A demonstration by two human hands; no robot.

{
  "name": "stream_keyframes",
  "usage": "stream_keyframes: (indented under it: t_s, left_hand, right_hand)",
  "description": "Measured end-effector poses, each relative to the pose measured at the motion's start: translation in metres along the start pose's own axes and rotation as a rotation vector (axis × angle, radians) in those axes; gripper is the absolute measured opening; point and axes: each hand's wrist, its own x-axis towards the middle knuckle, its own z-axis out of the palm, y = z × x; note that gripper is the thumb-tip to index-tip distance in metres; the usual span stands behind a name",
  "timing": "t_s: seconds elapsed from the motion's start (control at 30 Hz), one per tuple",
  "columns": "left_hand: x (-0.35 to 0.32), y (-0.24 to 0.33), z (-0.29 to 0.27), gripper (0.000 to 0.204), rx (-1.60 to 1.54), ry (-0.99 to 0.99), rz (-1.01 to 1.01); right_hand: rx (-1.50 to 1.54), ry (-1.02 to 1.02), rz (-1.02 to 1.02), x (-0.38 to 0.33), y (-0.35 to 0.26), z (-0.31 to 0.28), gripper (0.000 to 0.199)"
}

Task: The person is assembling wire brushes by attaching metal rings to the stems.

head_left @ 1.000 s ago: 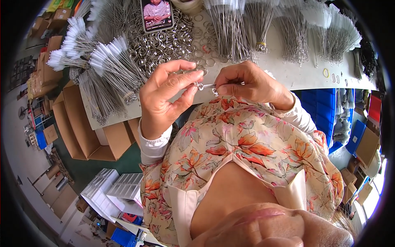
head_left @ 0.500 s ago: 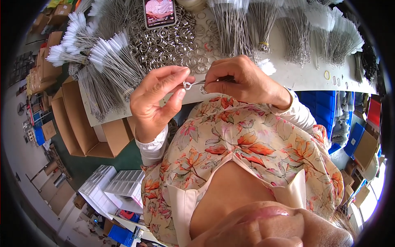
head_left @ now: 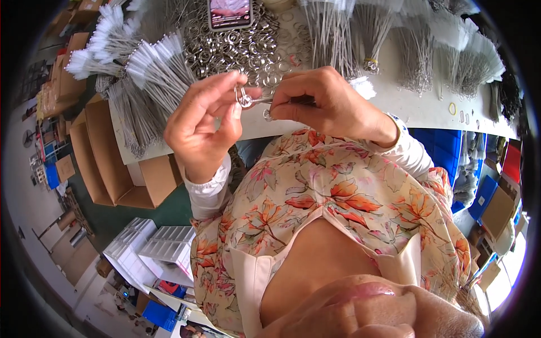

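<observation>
My left hand (head_left: 200, 127) pinches a small metal ring (head_left: 244, 100) between thumb and fingers, held up over the near edge of the white table (head_left: 417, 107). My right hand (head_left: 332, 104) grips the thin wire stem of a small brush (head_left: 282, 101), its end meeting the ring. Both hands touch at the ring, just in front of a heap of metal rings (head_left: 236, 48) on the table. The brush's bristle end is hidden inside my right hand.
Bundles of white-tipped wire brushes (head_left: 149, 70) lie left, and more bundles (head_left: 420, 56) fan out across the back and right. A phone (head_left: 230, 12) rests on the ring heap. Open cardboard boxes (head_left: 107, 163) stand left, white plastic trays (head_left: 155, 253) below, blue crates (head_left: 451, 158) right.
Both hands have risen and shifted slightly away from my body, toward the ring heap. The ring and wire stay pinched between them; my left fingers have closed tighter on the ring.
</observation>
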Motion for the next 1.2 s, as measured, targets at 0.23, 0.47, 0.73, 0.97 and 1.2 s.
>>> stream_keyframes:
  t_s: [0.23,0.47,0.73,0.97,1.2]
  left_hand:
    - [0.014,0.005,0.000,0.036,0.057,0.025,0.223]
    - [0.023,0.012,-0.001,0.030,0.150,0.143,0.184]
    - [0.041,0.021,-0.014,0.026,0.222,0.061,0.118]
    - [0.058,0.032,-0.019,0.019,0.220,-0.111,0.032]
    - [0.060,0.026,-0.014,0.015,0.136,-0.159,-0.176]
  right_hand:
    - [0.579,-0.010,0.235,0.021,-0.016,-0.019,0.018]
    - [0.480,0.135,0.105,0.048,-0.028,-0.004,0.018]
    - [0.596,-0.011,0.181,0.059,-0.021,-0.016,0.012]
    - [0.455,0.159,0.141,0.051,-0.021,-0.013,0.019]
    - [0.590,0.083,0.132,0.049,-0.015,-0.022,0.020]
